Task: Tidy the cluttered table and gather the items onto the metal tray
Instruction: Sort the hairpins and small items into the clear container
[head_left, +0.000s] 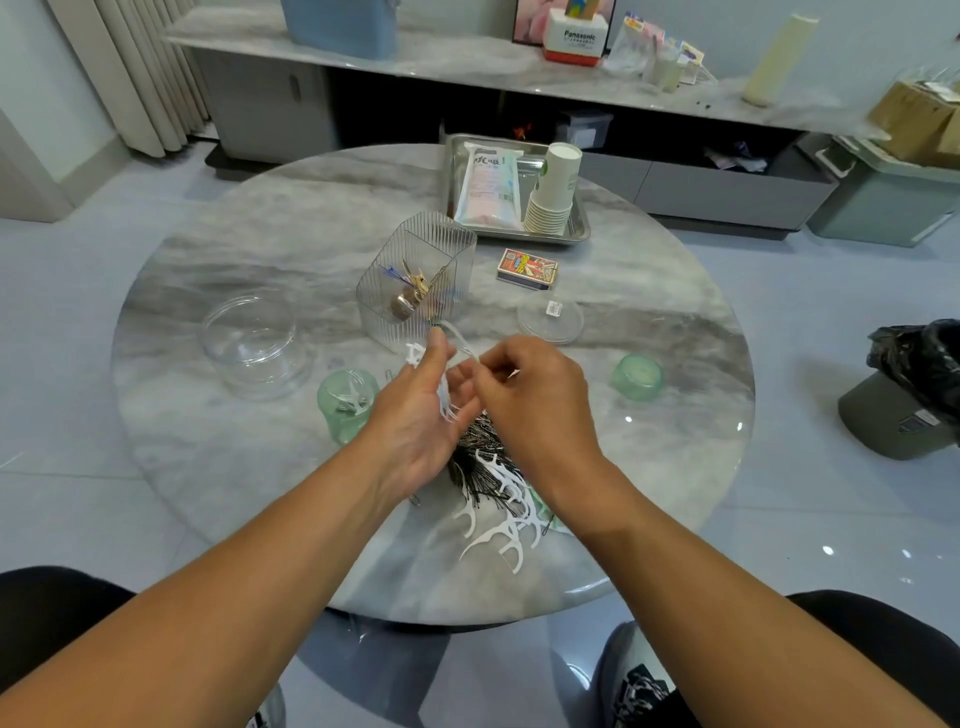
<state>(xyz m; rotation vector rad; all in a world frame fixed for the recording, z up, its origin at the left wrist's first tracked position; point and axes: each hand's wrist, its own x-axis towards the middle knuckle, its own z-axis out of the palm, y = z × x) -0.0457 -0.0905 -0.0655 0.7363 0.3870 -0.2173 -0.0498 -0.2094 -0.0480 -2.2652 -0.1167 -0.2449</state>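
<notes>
1. The left hand (426, 410) is held palm up above the round marble table (208, 457), its fingers loosely curled round a small bunch of white floss picks (444, 395).
2. The right hand (524, 389) meets it from the right, fingertips pinched together at the bunch; what exactly it pinches is too small to tell.
3. Under both wrists lies a heap of dark hairpins (478, 462) mixed with more loose floss picks (504, 525) at the near table edge.
4. Just left of the left hand stands a green cup (347, 405) with a few picks inside; a matching green lid (636, 376) lies well right.
5. Beyond the hands, a ribbed clear box (415, 280) holds small metal bits; a clear round bowl (254, 343) sits left, a clear flat lid (550, 318) right, a matchbox (528, 268) behind it.
6. At the far side, the metal tray (582, 234) carries a packet (488, 184) and stacked paper cups (553, 192).
</notes>
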